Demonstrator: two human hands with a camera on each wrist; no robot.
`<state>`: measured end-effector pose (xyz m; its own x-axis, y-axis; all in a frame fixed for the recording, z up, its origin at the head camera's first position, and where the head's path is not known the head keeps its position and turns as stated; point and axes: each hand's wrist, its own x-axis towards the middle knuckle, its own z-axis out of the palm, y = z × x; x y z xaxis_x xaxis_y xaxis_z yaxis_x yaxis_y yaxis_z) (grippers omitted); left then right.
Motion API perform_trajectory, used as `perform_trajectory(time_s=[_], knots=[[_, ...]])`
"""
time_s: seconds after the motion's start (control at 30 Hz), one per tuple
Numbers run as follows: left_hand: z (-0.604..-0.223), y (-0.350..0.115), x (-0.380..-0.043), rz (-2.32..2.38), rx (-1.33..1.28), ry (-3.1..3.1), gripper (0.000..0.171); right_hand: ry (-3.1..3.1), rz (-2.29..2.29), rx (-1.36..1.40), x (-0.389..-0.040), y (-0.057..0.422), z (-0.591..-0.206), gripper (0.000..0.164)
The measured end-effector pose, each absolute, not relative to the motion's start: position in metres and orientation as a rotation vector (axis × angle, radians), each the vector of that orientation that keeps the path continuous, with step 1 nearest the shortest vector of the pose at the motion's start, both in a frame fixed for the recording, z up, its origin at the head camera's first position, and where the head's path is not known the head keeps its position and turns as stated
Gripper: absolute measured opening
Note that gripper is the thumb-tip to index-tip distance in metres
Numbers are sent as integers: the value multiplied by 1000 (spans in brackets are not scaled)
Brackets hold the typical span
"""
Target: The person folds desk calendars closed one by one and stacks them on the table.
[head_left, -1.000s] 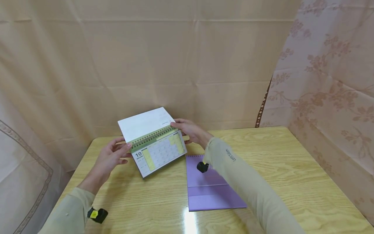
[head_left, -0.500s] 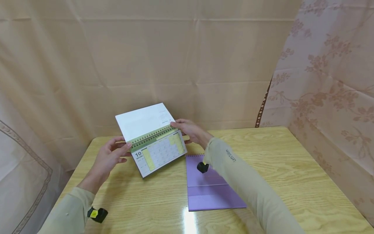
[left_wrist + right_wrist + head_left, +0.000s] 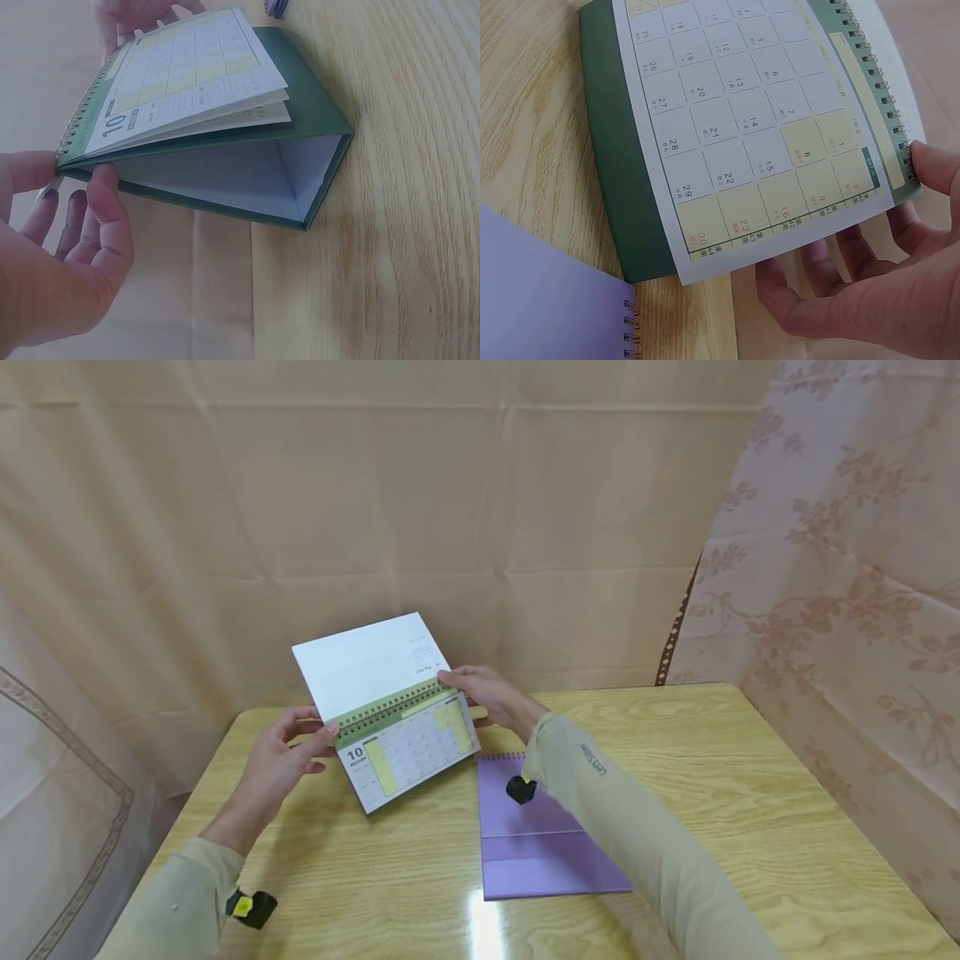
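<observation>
A green spiral-bound desk calendar (image 3: 420, 743) stands tilted at the back left of the table, open at a page marked 10. Its white turned-over page (image 3: 367, 664) slopes up behind the rings. My left hand (image 3: 281, 764) pinches the left end of the binding, thumb in front and fingers behind. At the other end my right hand (image 3: 495, 697) grips the binding by the rings. In the left wrist view the calendar's green stand (image 3: 315, 97) forms a hollow triangle whose base edge meets the table. Several pages hang slightly apart there.
A purple spiral-bound calendar or pad (image 3: 525, 868) lies flat on the wooden table (image 3: 720, 793), partly under my right forearm. Beige curtain (image 3: 480, 527) hangs right behind the table's back edge. Patterned cloth (image 3: 847, 568) closes off the right side.
The white page behind the rings has swung upward and back, and a small printed month grid shows on it now. Both hands have stayed in place on the binding.
</observation>
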<state>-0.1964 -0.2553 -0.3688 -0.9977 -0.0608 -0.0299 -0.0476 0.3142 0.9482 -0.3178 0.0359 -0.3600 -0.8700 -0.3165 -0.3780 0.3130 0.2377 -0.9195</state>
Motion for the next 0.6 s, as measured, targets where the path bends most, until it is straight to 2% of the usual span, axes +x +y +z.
perform_trajectory(time_s=[0.6], knots=[[-373, -257, -198, -1687, 7, -2564, 52, 2011, -1712, -17, -317, 35, -363, 34]])
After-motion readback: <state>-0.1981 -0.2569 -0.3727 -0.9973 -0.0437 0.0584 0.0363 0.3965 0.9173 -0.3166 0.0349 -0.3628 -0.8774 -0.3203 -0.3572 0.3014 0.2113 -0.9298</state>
